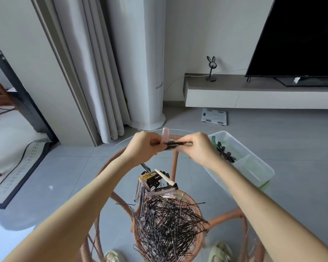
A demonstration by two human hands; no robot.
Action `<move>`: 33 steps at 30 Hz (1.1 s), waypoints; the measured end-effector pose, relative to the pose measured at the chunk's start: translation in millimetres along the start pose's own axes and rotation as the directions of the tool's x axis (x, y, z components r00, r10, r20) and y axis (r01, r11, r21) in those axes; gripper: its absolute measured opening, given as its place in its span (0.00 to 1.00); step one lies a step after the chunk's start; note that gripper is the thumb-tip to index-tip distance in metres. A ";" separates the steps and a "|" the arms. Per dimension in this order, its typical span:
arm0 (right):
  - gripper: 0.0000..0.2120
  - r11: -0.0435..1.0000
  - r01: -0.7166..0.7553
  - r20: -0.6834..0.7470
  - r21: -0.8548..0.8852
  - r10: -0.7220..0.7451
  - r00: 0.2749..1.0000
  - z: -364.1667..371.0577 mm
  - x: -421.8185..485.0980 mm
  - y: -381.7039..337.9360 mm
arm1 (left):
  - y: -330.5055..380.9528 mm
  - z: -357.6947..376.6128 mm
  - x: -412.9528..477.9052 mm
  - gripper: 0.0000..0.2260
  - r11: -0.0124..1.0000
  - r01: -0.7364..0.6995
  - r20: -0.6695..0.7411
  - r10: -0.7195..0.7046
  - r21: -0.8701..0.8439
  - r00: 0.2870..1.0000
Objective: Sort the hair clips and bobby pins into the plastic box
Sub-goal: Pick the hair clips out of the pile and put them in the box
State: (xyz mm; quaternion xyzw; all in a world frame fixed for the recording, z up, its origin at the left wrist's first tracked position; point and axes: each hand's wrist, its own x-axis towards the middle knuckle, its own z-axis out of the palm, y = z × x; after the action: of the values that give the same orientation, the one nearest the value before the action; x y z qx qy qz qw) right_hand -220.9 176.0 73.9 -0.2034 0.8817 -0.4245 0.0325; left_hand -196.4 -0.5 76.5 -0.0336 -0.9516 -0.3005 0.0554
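Both hands are raised over the far side of a round glass table. My left hand [143, 143] grips a pink hair clip [166, 134] together with one end of a bunch of dark clips [173, 145]. My right hand [201, 146] pinches the other end of that bunch. A big heap of black bobby pins [169, 224] lies on the glass near me. Several larger hair clips [153, 183], gold, pink, cream and black, are piled at its far edge. The translucent plastic box [254, 163] stands to the right, with dark clips [224, 152] and a green clip in its far compartment.
The glass top rests on an orange wicker frame [175, 163]. My slippered feet [221, 251] show under the glass. Beyond are a grey tiled floor, a bathroom scale [214, 116], a white tower appliance, curtains, a low TV bench [254, 93] with a television, and a rug at left.
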 end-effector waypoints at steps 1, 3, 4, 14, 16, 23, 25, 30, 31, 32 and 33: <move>0.08 1.000 -0.014 -0.035 0.007 0.015 0.999 -15.2 -2.2 2.7 | 13.1 2.9 5.9 0.07 0.999 -0.027 -0.005 0.027 -0.021 1.000; 0.05 0.998 -0.061 -0.083 -0.030 0.058 0.995 -45.9 -6.7 14.1 | 42.1 14.7 20.4 0.07 0.995 -0.077 0.000 0.077 -0.061 0.997; 0.04 0.994 -0.090 -0.104 -0.058 0.083 0.991 -60.5 -9.2 22.5 | 58.2 23.7 28.8 0.07 0.993 -0.097 0.012 0.099 -0.073 0.995; 0.13 0.818 -0.298 -0.110 -0.492 0.281 0.953 -91.1 -8.8 96.3 | 106.5 77.3 62.8 0.16 0.989 -0.150 0.427 0.137 -0.001 0.894; 0.14 0.768 -0.230 -0.224 -0.598 0.115 0.968 -82.5 -11.7 86.7 | 96.8 59.4 55.4 0.17 0.992 -0.104 0.359 0.123 -0.074 0.925; 0.17 0.950 0.068 0.207 -0.303 -0.004 0.978 -9.8 -51.7 24.8 | -0.8 3.7 -5.4 0.14 0.963 0.028 0.377 -0.131 0.269 0.917; 0.27 0.941 0.057 0.333 -0.333 0.061 0.941 14.1 -48.5 23.7 | -29.1 -0.2 -27.5 0.16 0.934 0.080 0.416 -0.230 0.348 0.880; 0.43 0.886 -0.115 0.277 -0.449 0.261 0.925 69.5 -14.2 24.4 | -58.1 22.0 -64.4 0.27 0.852 0.375 0.250 -0.478 0.365 0.842; 0.43 0.873 -0.128 0.263 -0.470 0.277 0.924 79.6 -8.8 22.8 | -55.2 26.4 -66.8 0.27 0.847 0.425 0.204 -0.499 0.319 0.842; 0.41 0.865 -0.125 0.261 -0.487 0.280 0.924 87.8 -5.2 21.2 | -51.4 31.5 -66.6 0.26 0.845 0.461 0.168 -0.513 0.270 0.842; 0.38 0.864 -0.113 0.265 -0.490 0.271 0.925 95.0 -2.6 19.8 | -47.4 36.2 -65.4 0.24 0.846 0.480 0.144 -0.518 0.234 0.843</move>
State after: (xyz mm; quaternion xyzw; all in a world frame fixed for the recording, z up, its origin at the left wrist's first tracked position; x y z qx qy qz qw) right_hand -203.2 118.2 -2.0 -0.1824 0.9559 -0.1554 0.1701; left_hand -139.3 -20.5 11.9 0.1912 -0.9519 -0.2080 -0.1188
